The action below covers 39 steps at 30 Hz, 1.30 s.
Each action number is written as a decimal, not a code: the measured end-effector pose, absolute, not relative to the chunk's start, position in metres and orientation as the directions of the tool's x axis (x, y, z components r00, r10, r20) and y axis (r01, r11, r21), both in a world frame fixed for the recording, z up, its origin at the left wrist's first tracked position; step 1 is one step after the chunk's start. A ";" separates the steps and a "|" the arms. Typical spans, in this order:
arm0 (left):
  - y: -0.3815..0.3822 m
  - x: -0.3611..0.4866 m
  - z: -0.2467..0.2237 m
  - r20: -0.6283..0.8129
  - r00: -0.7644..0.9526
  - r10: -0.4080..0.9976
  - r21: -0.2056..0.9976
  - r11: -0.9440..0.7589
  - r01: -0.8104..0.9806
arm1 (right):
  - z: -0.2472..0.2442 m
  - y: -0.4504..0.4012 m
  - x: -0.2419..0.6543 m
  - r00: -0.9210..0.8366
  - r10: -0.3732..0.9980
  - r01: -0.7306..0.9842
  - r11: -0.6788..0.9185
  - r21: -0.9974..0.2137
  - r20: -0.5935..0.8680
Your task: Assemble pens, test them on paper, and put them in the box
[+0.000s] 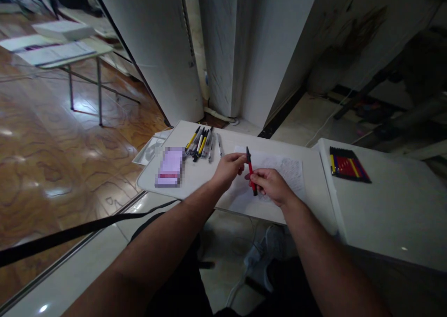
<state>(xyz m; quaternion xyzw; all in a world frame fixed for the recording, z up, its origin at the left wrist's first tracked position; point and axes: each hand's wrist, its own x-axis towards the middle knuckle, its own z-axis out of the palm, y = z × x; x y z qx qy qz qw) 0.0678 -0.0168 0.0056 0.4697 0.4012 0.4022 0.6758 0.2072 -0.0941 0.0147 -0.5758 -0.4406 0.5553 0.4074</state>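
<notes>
A red pen (251, 170) with a black tip end stands tilted above the papers. My right hand (267, 183) is closed round its lower part. At its black upper end is my left hand (230, 167), fingers bent together, the fingertips close to or touching the pen. Under both hands lies a printed or patterned sheet (291, 170) on the white table (317, 186). Several yellow, black and clear pens (200, 142) lie in a pile to the left, and one clear pen (219, 145) lies beside them.
A blurred purple item (170, 165) lies at the table's left end. On the adjoining right table (391, 210) is a set of colored pens (350, 164). White panels stand behind. A small table (99, 47) with papers and a box is at the far left.
</notes>
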 end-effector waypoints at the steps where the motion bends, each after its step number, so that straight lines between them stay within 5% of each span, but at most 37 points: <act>1: -0.015 0.068 0.006 -0.173 0.360 0.917 0.941 0.261 -0.214 | 0.015 -0.094 0.206 -0.010 0.955 0.059 -0.295 -0.954 -0.296; 7: -0.013 0.066 0.008 -0.178 0.417 0.891 0.886 0.330 -0.326 | 0.011 -0.098 0.207 -0.026 0.938 0.107 -0.342 -0.934 -0.346; 23: -0.010 0.068 0.004 -0.177 0.371 0.912 0.856 0.329 -0.398 | 0.000 -0.094 0.207 0.094 0.977 0.439 -0.214 -0.873 -0.192; 39: -0.009 0.068 -0.002 -0.097 0.214 0.972 0.951 0.154 -0.269 | 0.011 -0.094 0.207 0.123 0.988 0.658 -0.151 -0.738 -0.093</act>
